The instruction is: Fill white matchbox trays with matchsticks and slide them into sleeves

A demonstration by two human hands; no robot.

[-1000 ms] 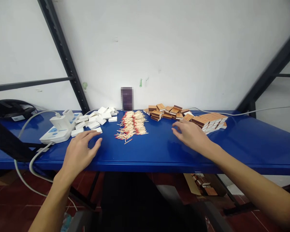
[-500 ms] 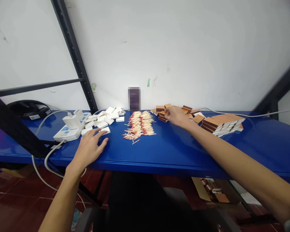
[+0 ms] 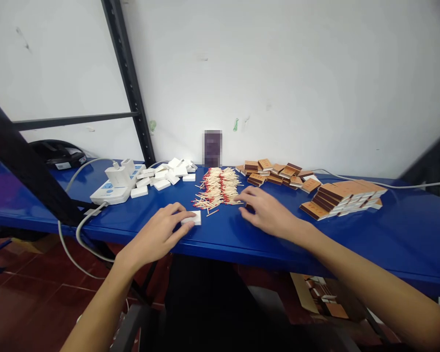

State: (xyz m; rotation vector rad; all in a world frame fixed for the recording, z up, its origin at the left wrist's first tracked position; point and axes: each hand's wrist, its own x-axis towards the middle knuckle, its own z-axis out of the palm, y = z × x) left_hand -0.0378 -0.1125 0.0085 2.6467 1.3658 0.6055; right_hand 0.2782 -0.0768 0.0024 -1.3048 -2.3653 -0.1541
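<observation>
Drawn toward frame centre, our left hand pinches a white box.
Our right hand curls by wooden matches; its grip, and lettering on matchboxes, we cannot tell.

Left hand: now farther right along the table, away from the heap of white boxes. One white box, half a second ago at the near right edge of that heap, is now between thumb and fingers, just in front of the matches. Right hand: near the stack of matchboxes one second ago, at the loose brown matchboxes half a second ago; now beside the matches' near right edge, fingers curled, contents unclear. Camera view turned slightly left.
</observation>
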